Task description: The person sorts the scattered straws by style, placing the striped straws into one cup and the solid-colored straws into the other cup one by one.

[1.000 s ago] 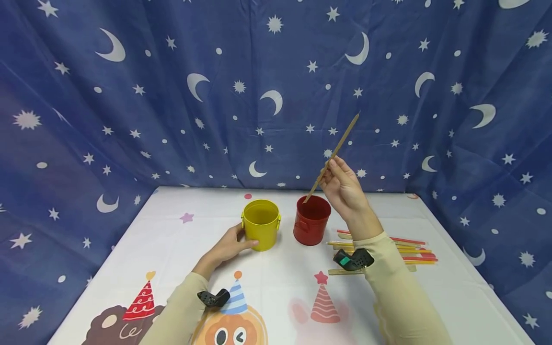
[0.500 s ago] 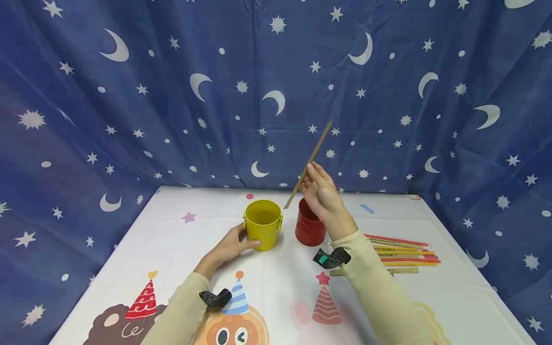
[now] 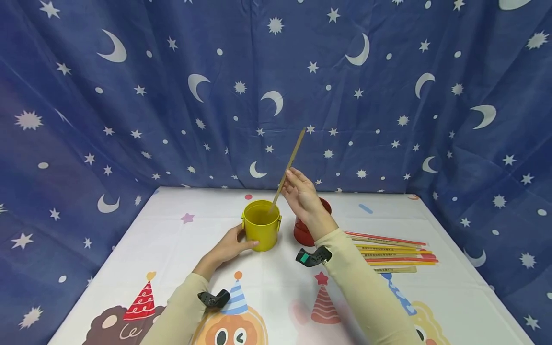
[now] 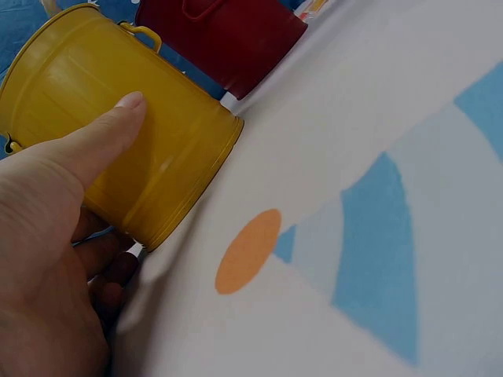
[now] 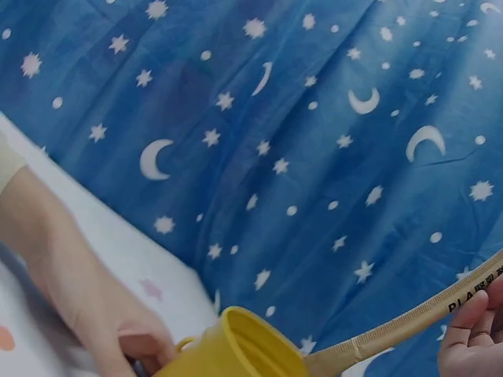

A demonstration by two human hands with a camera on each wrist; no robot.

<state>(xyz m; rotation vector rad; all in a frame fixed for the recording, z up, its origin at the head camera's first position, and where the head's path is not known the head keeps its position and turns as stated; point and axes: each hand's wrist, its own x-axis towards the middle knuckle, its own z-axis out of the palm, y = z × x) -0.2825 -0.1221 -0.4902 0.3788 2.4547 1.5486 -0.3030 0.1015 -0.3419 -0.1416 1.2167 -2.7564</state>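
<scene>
Over the mouth of the yellow bucket [image 3: 264, 235], you have the stick [image 3: 294, 153] in your right hand [image 3: 305, 197], its fingers [image 5: 469, 314] pinching it near the middle. Its long axis runs on a slant: the upper end leans up and away to your right, while the lower end points down to the left and sits within the rim as the head view shows it (whether it touches the inner wall, you cannot tell). So the bucket lies below and to the left of those fingers. Your left hand [image 3: 228, 247] is the nearer one to the bucket's body, gripping its left side, with the thumb [image 4: 110, 133] across the front and the other fingers bent behind. Beside it on the surface [image 3: 194, 244], well apart from the loose sticks [image 3: 401, 260], stands the red bucket [image 3: 303, 234], partly hidden by your right hand.
</scene>
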